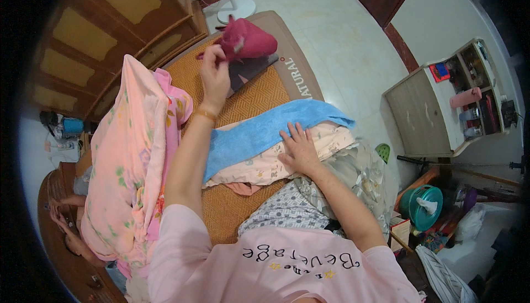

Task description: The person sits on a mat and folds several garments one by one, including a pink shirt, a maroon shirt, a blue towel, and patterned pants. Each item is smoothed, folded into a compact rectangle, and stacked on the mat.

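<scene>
My left hand [214, 74] is raised over the far part of the bed, its fingers pinched on a magenta cloth [255, 41]. The cloth is bunched up, and its exact kind does not show. Just beneath it lies a dark grey folded piece [242, 75]. My right hand [301, 149] rests flat, fingers spread, where a long blue towel [243, 140] meets a cream printed cloth [270, 162]. The towel lies along the upper side of that cloth. A bit of salmon-pink fabric [243, 189] sticks out below.
A pile of pink floral bedding [130, 148] rises at left, with another person's arms [72, 209] beyond it. The woven mat [259, 90] covers the bed. A pale cabinet [422, 112] and a green bucket [422, 209] stand right. A white stand base [236, 10] is beyond the bed.
</scene>
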{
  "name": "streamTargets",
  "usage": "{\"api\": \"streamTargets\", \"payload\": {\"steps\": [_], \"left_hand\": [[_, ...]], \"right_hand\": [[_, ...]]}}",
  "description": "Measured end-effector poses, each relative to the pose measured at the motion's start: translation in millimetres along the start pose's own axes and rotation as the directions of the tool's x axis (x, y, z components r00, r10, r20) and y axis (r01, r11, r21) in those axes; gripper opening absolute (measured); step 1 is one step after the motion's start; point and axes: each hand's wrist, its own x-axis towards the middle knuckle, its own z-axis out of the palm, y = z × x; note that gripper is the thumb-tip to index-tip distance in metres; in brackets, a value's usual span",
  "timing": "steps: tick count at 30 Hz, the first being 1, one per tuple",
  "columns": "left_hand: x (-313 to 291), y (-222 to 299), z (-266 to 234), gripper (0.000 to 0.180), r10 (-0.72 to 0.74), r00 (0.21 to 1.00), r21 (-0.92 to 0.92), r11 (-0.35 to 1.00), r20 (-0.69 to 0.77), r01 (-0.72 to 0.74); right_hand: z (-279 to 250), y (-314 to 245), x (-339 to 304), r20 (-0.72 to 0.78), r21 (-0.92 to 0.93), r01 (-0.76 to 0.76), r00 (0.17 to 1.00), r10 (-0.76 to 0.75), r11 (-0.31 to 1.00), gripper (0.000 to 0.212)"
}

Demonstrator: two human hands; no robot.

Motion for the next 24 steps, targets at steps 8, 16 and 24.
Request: {"api": "streamTargets", "payload": {"steps": [8,16,24], "left_hand": [[-153.5,104.2,24.9,0.023,-0.007,0.700,0.172,0.971,0.714,-0.167],[-189.1,93.9,43.1,0.038,-0.408,0.670,0.250,0.912,0.621,0.324],[-116.6,154.8,72.3,0.076,-0.058,0.912,0.194,0.981,0.405,-0.024]], "right_hand": [[-10.1,32.0,9.6,0.014,0.999,-0.037,0.880,0.475,0.040,0.052],[-25.2,27.4,10.2,0.068,0.982,0.055,0.788,0.612,-0.180,0.045],[-115.2,-43.3,3.3,-0.203,0.972,0.231,0.907,0.369,-0.032,0.046]]}}
